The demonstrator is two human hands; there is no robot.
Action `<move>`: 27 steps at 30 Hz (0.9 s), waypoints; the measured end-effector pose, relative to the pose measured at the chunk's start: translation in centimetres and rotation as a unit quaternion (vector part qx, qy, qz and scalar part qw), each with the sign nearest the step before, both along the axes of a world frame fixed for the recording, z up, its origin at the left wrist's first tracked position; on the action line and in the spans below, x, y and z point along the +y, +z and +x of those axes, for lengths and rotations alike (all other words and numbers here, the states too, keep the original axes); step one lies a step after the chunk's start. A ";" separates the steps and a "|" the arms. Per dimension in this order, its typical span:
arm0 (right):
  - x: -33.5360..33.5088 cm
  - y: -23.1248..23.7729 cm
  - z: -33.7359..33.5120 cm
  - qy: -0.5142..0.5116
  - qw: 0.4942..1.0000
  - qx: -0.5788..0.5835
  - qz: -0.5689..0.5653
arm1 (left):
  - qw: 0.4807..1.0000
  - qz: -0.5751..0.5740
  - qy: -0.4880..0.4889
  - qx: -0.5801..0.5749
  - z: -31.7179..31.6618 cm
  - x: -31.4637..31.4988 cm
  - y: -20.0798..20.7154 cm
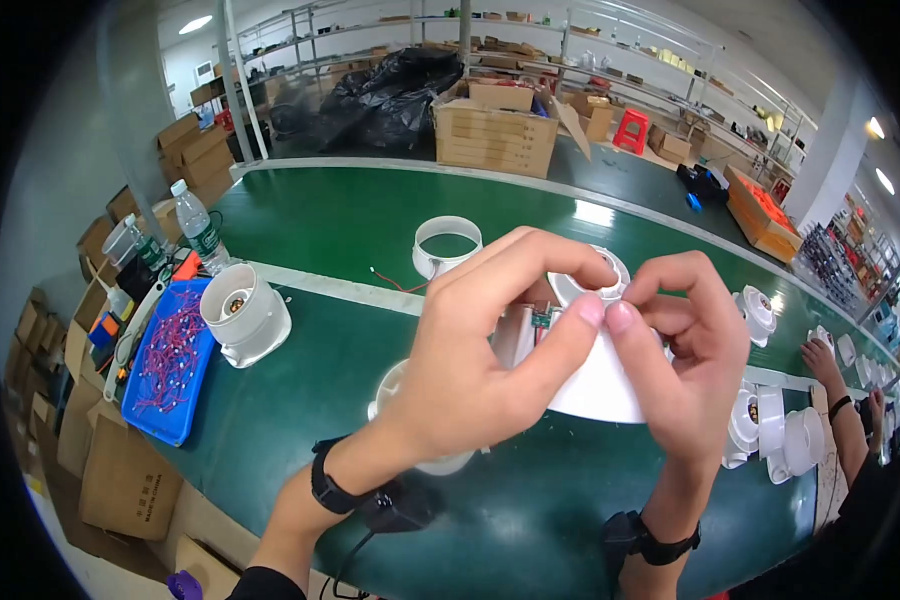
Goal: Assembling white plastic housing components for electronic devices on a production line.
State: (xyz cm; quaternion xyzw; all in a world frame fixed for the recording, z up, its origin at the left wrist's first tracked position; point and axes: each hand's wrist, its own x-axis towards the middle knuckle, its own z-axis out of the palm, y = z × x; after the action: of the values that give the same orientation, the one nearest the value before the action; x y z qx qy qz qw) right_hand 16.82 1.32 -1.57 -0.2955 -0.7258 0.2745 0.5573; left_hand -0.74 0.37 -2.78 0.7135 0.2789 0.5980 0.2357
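Observation:
A white plastic housing (600, 390) with a round collar on top is held up between my two hands above the green work surface. My left hand (470, 350) curls over its left side, thumb and index finger closed on the collar. Opposite it, the thumb and bent fingers of my right hand (690, 340) press on the same part, the thumbs almost touching. A small green circuit board (542, 318) shows in an opening beside my left thumb. My fingers hide much of the collar. Behind my left wrist, another white part (390, 382) is mostly covered.
Beyond my hands stands a white ring (430, 262) with a red wire. At left are a white cylindrical housing (255, 325), a blue tray (177, 430) of red wires and a water bottle (198, 228). More white housings (740, 425) line the right, near another person's hand (820, 362).

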 end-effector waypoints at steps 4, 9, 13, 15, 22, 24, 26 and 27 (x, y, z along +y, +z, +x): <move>-1.1 -0.3 -2.5 -0.088 0.990 0.034 0.103 | 0.998 0.030 0.029 -0.039 0.5 -0.8 0.0; -1.1 -0.8 -2.5 -0.072 0.959 -0.011 0.273 | 0.993 0.092 0.070 -0.013 -0.5 -1.3 0.2; -1.1 -0.4 -2.0 -0.025 0.952 -0.009 0.305 | 0.989 0.133 0.047 -0.032 -0.8 -1.2 0.3; -1.3 0.0 -2.0 -0.020 0.954 0.005 0.298 | 0.990 0.134 0.036 -0.032 -1.1 -1.2 0.3; -0.9 0.4 -1.8 -0.008 0.940 -0.045 0.339 | 0.988 0.150 0.045 -0.011 -1.0 -1.0 0.3; -0.9 0.4 -1.7 -0.004 0.940 -0.048 0.337 | 0.989 0.138 0.048 -0.012 -0.9 -1.1 0.3; -1.1 0.5 -1.7 -0.012 0.943 -0.048 0.328 | 0.990 0.130 0.052 -0.019 -0.7 -1.2 0.4; -1.0 0.4 -1.6 -0.013 0.944 -0.048 0.327 | 0.990 0.130 0.051 -0.019 -0.7 -1.3 0.4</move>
State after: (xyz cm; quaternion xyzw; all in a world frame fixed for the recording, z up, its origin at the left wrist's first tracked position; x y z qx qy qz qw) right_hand 15.23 0.27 -1.17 -0.1192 -0.7977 -0.0002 0.5911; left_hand -1.48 -0.88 -2.38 0.7113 0.2306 0.6538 0.1155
